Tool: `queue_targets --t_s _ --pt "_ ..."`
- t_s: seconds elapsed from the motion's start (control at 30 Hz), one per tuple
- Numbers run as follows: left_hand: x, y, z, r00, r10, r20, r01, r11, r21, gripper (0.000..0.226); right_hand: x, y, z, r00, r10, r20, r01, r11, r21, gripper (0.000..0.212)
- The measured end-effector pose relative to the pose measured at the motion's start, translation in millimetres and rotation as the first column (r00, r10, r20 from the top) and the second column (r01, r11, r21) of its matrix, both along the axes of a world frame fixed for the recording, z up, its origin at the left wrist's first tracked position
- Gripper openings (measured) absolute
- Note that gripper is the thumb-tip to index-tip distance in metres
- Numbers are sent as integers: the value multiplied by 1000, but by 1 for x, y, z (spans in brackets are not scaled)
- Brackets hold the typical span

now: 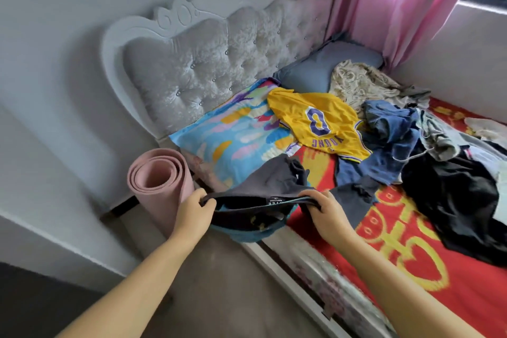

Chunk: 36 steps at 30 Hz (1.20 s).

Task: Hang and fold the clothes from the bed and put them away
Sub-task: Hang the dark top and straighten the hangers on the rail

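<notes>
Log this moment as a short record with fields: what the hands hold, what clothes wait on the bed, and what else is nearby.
left hand: grips one side of the dark grey garment at its neck opening
right hand: grips the other side of the same opening
garment state: held up over the bed's edge, label showing inside the collar
on bed: yellow jersey, blue denim piece, black garment, beige patterned cloth
bedding: red bedspread, colourful pillow, grey-blue pillow
beside bed: rolled pink mat, upright
progress: pile still unfolded
</notes>
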<state>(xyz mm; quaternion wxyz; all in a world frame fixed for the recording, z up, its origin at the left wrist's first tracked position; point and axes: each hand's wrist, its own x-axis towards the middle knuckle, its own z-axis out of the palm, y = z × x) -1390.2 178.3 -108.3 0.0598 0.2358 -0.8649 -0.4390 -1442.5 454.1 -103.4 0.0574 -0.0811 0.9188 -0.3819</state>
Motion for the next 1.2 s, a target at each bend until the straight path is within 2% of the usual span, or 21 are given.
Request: queue_targets --t_s 0.2,0.4,0.57,0.67,0.93,1.03,1.2 --pt "88 -29 44 974 166 -151 -127 963 237 19 60 -46 45 998 66 10 -65 993 -99 41" --pt "225 -125 82 936 291 -198 -188 889 418 14 147 -161 83 985 141 98 -102 940 -324 39" --pt "335 -221 121 890 397 -226 -291 874 389 28 235 -268 119 940 341 -14 -318 860 -399 41" --pt "381 -264 147 883 414 -222 -330 883 335 23 275 -319 135 901 429 -68 -418 814 -403 44" --pt "431 -345 220 885 393 -249 -330 907 261 17 304 -411 165 811 580 -82 -579 774 -256 29" --pt "428 -368 242 871 402 -282 -334 906 260 26 299 -440 187 736 674 -66 -672 714 -197 36" --pt "409 -409 271 852 398 -340 -350 916 195 24 281 -493 234 560 822 -108 -822 567 53 24"
